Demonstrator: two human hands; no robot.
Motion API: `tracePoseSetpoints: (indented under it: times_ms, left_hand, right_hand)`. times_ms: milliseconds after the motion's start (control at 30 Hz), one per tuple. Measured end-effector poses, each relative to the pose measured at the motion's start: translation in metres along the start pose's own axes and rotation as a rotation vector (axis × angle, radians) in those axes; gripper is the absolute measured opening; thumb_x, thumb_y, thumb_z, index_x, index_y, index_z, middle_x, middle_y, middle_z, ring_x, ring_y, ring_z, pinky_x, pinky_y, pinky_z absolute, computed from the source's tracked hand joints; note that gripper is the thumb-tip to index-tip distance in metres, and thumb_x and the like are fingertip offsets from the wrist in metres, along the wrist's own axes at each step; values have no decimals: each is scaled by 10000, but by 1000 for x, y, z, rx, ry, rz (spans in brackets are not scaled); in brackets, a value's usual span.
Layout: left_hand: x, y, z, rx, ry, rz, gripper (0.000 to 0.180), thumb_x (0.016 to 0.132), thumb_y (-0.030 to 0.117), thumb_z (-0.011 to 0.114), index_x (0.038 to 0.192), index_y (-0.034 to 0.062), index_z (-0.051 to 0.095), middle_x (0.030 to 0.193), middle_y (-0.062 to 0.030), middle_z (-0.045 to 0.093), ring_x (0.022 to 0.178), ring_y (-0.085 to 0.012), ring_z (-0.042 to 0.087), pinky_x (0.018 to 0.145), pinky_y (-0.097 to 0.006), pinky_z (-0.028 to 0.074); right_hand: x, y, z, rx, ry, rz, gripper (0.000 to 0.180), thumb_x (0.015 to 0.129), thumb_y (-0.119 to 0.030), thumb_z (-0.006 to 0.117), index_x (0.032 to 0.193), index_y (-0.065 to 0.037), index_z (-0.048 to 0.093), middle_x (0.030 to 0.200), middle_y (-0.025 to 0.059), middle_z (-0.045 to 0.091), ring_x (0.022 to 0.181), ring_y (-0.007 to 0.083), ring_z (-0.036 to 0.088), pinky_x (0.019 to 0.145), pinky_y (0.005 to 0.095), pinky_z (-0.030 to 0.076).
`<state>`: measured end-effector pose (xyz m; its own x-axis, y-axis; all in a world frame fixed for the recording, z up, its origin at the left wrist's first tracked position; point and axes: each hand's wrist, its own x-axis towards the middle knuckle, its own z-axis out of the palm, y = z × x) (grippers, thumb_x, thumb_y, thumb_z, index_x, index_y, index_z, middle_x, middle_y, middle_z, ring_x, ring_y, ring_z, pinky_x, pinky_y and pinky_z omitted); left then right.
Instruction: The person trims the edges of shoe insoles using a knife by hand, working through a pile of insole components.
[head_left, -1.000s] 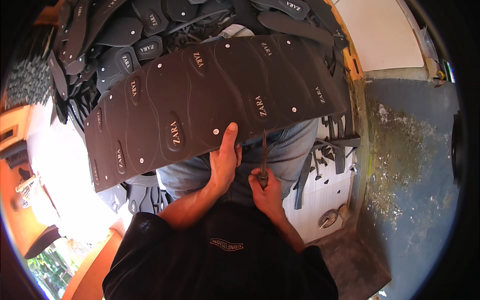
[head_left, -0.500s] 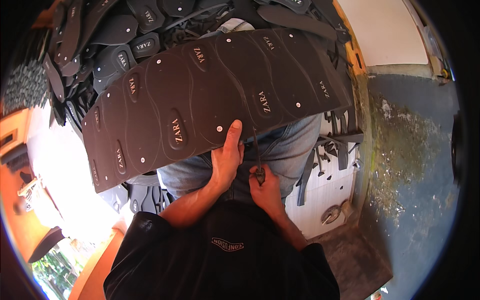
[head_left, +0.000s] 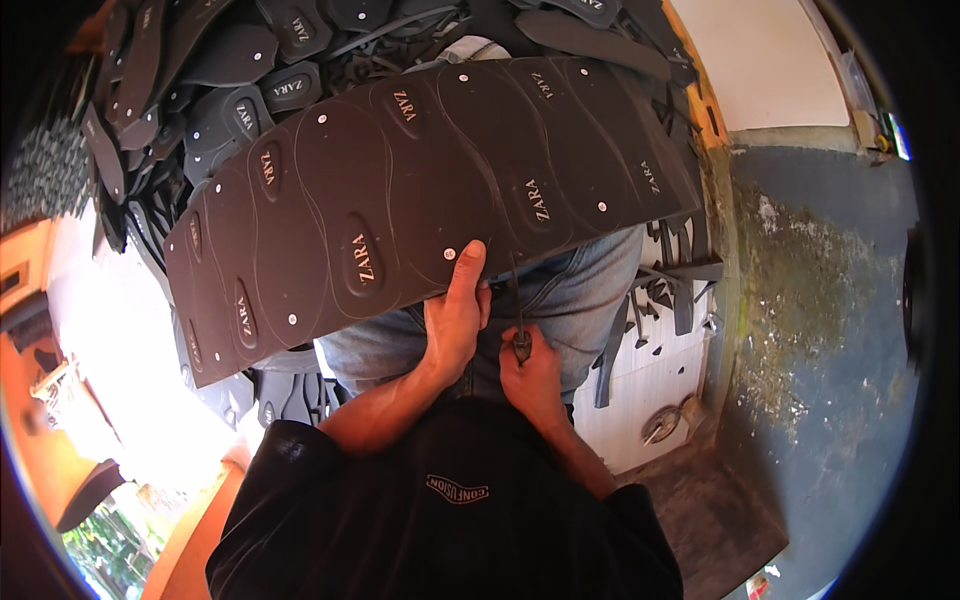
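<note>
A large dark foam sheet (head_left: 400,200), marked with curved sole outlines, small white dots and raised oval pads, lies tilted across my lap. My left hand (head_left: 455,320) grips its near edge, thumb on top and fingers folded underneath. Just to the right, my right hand (head_left: 532,372) is closed around the handle of a thin-bladed knife (head_left: 517,300). The blade points away from me, and its tip meets the sheet's near edge beside my left thumb. Whether the tip has gone into the foam I cannot tell.
Beyond the sheet is a heap of cut dark foam soles (head_left: 235,120). Black offcuts (head_left: 675,290) are scattered on a pale surface at the right, near a round metal object (head_left: 660,428). A stained blue-grey floor (head_left: 830,300) lies further right; more soles (head_left: 290,395) sit at my left.
The foam sheet has shifted slightly to the right under my left thumb. Both hands keep nearly the same place and grip.
</note>
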<state>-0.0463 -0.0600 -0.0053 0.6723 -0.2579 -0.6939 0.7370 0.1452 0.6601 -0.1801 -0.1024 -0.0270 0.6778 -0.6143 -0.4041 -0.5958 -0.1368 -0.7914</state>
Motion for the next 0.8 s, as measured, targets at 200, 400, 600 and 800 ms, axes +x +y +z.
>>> tracePoseSetpoints:
  times_ms: [200, 400, 600, 800]
  left_hand:
    - [1, 3, -3, -52, -49, -67, 213, 872, 278, 629, 815, 97, 532, 607, 23, 441, 408, -37, 349, 333, -190, 252]
    - [2, 6, -3, -64, -79, -101, 217, 888, 257, 602, 763, 110, 504, 494, 30, 380, 366, -64, 312, 349, -221, 215]
    - [3, 5, -6, -82, -124, -104, 246, 885, 256, 606, 732, 92, 505, 494, 26, 385, 362, -66, 310, 347, -224, 214]
    - [4, 10, -6, -51, -140, -113, 288, 890, 251, 594, 697, 64, 491, 476, 19, 373, 340, -74, 282, 348, -228, 205]
  right_hand:
    - [9, 3, 22, -8, 67, 32, 32, 792, -58, 549, 805, -30, 559, 647, 185, 594, 665, 399, 606, 563, 433, 464]
    - [23, -3, 32, 11, 126, 23, 66, 792, -67, 550, 792, -1, 554, 651, 222, 589, 668, 422, 598, 584, 459, 458]
    - [43, -8, 35, -36, 127, -6, 114, 779, -78, 575, 769, 33, 546, 667, 255, 593, 696, 438, 601, 606, 477, 460]
    - [66, -9, 35, -96, 119, -29, 252, 781, -192, 635, 761, 53, 580, 694, 260, 607, 724, 404, 630, 616, 443, 475]
